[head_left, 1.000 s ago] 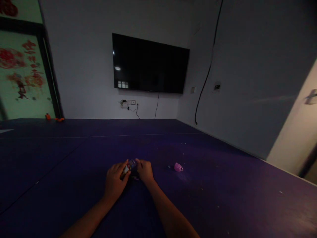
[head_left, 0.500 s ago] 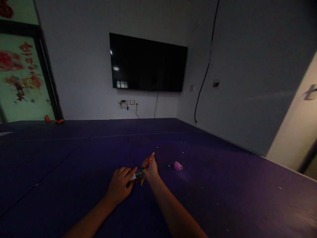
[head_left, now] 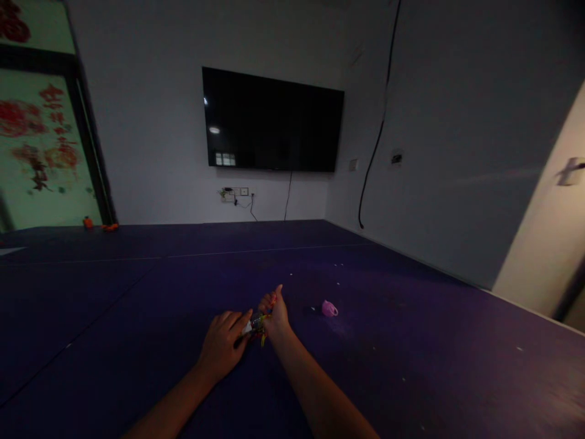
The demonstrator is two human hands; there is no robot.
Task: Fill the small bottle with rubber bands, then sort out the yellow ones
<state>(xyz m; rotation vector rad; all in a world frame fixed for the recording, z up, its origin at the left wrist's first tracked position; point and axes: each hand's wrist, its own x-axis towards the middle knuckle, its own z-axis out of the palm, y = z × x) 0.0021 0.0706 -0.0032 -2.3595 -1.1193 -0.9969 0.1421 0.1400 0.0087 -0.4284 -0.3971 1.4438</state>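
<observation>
My left hand point(head_left: 222, 342) is closed around a small see-through container point(head_left: 256, 321) with a white part, lying on its side on the purple surface point(head_left: 150, 341). The container's right end points at my right hand point(head_left: 276, 316). Thin yellow, red and green strands point(head_left: 263, 337) hang out at that end; they are too small to name surely. My right hand is curled with its thumb up, and bits of orange-red and yellow strand show at its fingers. To its right lies a pink lid point(head_left: 328, 308) with a loop, apart from both hands.
Small white scraps point(head_left: 338, 283) are scattered over the purple surface. A wall television point(head_left: 274, 122) hangs ahead, above sockets and cables point(head_left: 237, 194). Orange objects point(head_left: 109, 227) lie at the far left by the door point(head_left: 46, 146). A black cable point(head_left: 377, 143) runs down the right wall.
The view has tilted slightly, so the room sits a little lower in the picture. My right hand has shifted slightly left, closer to the container. My left hand still holds the container.
</observation>
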